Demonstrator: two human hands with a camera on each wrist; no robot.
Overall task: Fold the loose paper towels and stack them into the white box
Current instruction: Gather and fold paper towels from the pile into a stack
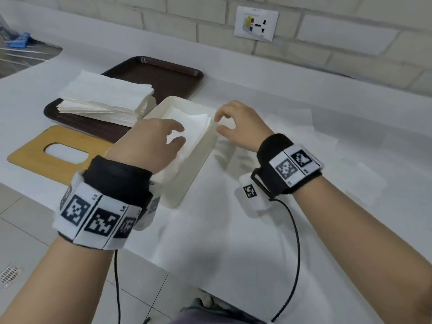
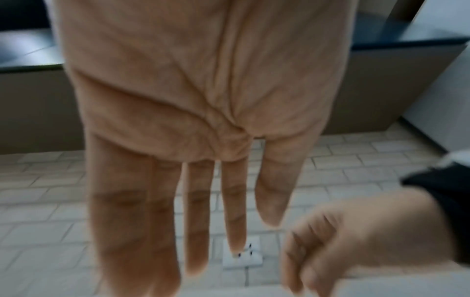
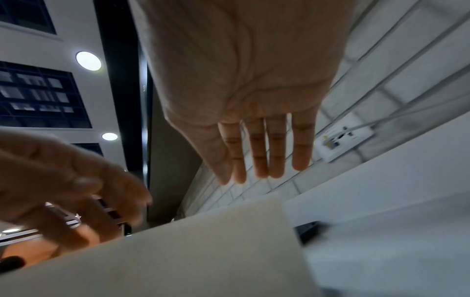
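Two hands hover at the white box [image 1: 187, 183] on the worktop [image 1: 304, 94], and neither is holding anything. Over the box's near end, the left hand [image 1: 149, 146] hangs with its fingers [image 2: 195, 221] straight and spread, palm down above the folded paper towels [image 1: 194, 127] already lying inside. Just off the box's right rim, the right hand [image 1: 238, 123] is relaxed, thumb and fingers loosely bent and apart, nothing between them. To the right of the box, loose paper towels [image 1: 322, 141] lie flat and overlapping on the worktop. Left of the box, a thick stack of towels [image 1: 105, 97] sits on a dark brown tray [image 1: 168, 76]. In front of that tray, a wooden lid [image 1: 35, 155] with an oval slot lies flat.
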